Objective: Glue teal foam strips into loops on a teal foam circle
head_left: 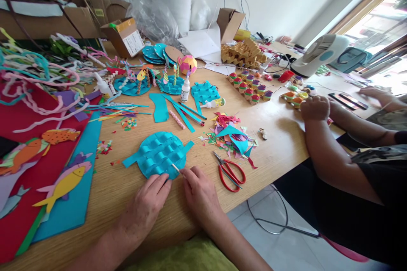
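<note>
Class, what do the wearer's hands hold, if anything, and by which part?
The right hand holds a white stick by its near end; the left hand touches a blue woven disc, grip unclear.

Matt paper disc (160, 161), wooden table (111, 190).

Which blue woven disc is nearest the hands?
The frontmost woven disc, with the left hand at its near edge; the other woven discs lie farther back.
</note>
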Demonstrator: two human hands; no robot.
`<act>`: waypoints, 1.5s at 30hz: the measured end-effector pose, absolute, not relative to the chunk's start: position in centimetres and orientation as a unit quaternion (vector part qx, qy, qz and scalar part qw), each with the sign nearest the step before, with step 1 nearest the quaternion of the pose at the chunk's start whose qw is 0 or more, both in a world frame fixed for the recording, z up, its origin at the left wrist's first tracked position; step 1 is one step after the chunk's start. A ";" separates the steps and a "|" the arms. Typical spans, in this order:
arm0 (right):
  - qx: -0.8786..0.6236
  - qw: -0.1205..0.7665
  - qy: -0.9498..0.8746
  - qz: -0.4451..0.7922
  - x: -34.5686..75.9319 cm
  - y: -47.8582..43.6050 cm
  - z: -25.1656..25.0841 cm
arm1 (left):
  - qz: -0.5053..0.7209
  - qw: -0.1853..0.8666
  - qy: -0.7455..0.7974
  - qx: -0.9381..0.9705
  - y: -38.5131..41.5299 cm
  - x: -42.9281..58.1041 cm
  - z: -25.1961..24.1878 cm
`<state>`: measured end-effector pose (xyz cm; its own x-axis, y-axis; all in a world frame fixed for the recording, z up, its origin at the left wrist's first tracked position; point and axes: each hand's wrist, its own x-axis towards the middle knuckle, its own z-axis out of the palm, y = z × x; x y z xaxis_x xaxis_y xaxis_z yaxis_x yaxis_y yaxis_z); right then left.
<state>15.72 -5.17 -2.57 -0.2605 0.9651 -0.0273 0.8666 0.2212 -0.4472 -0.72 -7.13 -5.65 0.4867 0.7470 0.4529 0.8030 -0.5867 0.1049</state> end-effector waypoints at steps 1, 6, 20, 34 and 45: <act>-0.593 0.132 -0.771 0.189 15.7 -5.2 -2.6 | -0.235 0.061 -0.450 -0.859 -7.1 -0.7 -5.6; -0.589 0.141 -0.775 0.180 15.8 -5.2 -2.6 | -0.239 0.068 -0.448 -0.859 -7.0 -0.7 -5.6; -0.586 0.120 -0.779 0.189 15.8 -5.2 -2.5 | -0.234 0.083 -0.420 -0.873 -6.7 -1.2 -5.0; -0.578 0.112 -0.788 0.180 16.2 -5.7 -2.4 | -0.238 0.056 -0.451 -0.858 -7.2 -0.9 -5.9; -0.584 0.120 -0.780 0.192 15.9 -5.1 -2.5 | -0.239 0.053 -0.450 -0.859 -7.2 -0.9 -6.1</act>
